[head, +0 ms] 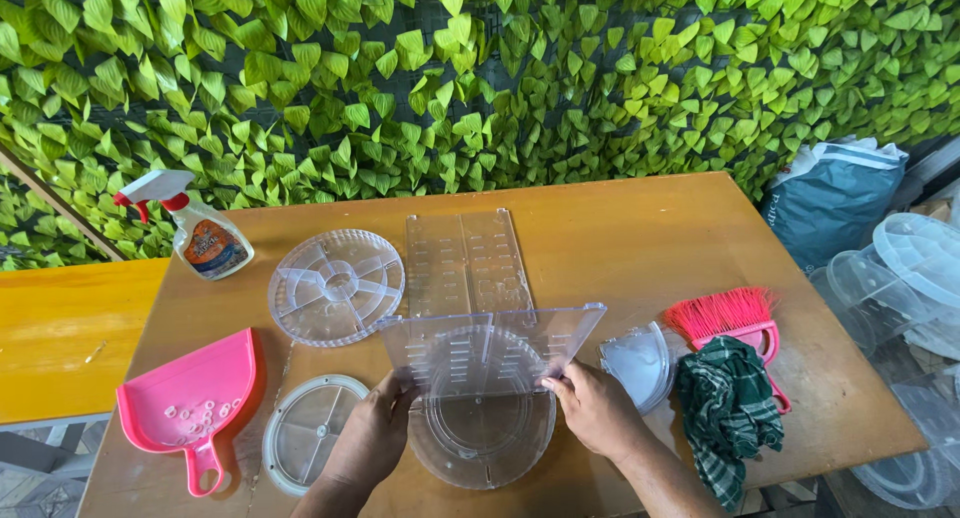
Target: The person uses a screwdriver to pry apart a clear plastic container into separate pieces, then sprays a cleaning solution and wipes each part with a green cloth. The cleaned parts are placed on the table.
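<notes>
Table (640,228): wooden, fills the middle of the frame; we see a leaf wall behind it.
Clear panel (490,343): we've got it centre frame, upright over a round clear tray (480,443).
Flat panel (465,263): lying just above it.
Divided round tray (335,283): left of centre.
Pink dustpan (190,398): lower left, small clear bits inside.
Left hand (375,433): pinching the upright panel's lower left edge.
Right hand (595,408): gripping its lower right edge.
Extras: 1 pink brush (730,323), checked cloth (730,408), spray bottle (200,233) upper left.
</notes>
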